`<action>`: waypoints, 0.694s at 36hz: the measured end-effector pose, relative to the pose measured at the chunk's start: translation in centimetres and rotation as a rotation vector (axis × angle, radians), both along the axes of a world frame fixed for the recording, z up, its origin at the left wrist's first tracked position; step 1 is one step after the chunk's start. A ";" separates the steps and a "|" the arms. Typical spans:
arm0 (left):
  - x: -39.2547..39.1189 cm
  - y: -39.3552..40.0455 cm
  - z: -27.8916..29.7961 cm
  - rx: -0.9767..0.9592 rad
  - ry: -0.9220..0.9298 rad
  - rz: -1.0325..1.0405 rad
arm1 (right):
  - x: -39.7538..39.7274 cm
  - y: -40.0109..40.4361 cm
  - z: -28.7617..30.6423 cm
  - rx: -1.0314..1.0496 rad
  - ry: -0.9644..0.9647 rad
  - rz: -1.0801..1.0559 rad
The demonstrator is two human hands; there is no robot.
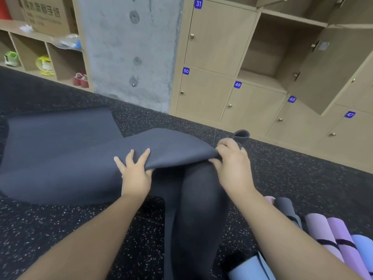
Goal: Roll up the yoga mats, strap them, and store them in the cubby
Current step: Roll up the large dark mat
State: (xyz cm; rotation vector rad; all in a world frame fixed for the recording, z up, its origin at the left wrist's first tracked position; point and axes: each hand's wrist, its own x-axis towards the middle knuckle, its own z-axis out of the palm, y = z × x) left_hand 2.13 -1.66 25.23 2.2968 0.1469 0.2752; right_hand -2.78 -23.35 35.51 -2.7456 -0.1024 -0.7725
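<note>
Grey yoga mat (60, 154) lies mostly flat on black speckled floor (60, 229), spread to the left; its near edge is lifted and curled over the person's knees (195, 190) in dark leggings. L hand (135, 174) grips that raised edge w/ fingers spread on top, thumb tucked under. R hand (232, 164) pinches the same edge further right, fingers curled round the fold, where the mat corner (241, 136) bunches up just beyond the knuckles. Both grips closed on the mat, nothing else held. Rolled mats (331, 237) lie side by side on floor at lower right: purple, grey, blue; dark straps visible round at least two purple ones. Wooden lockers (212, 93) w/ blue number tags (31, 50, 49, 48, 47) across the back; one cubby (268, 51) stands open, door swung to the right, well apart from the grey mat. Concrete pillar (129, 49) centre-left. Open shoe shelf (30, 53) far left w/ several pairs of shoes, cardboard box (44, 15) on top.
</note>
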 end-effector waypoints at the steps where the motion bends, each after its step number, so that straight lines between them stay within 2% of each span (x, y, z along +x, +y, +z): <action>1: 0.4 0.7 0.3 -0.010 -0.048 -0.013 | 0.3 0.3 0.2 0.018 -0.009 0.007; 8: 3.8 6.3 5.9 0.125 -0.351 -0.061 | 3.1 3.1 1.6 0.204 -0.090 0.041; 14: 5.9 10.0 8.9 0.315 -0.480 -0.096 | 4.6 6.2 0.4 0.363 -0.194 0.059; 21: 7.9 11.4 13.0 0.368 -0.625 -0.087 | 6.4 8.8 0.4 0.576 -0.301 0.071; 25: 9.1 11.1 17.2 0.386 -0.772 -0.121 | 6.5 10.8 -0.2 0.687 -0.257 0.049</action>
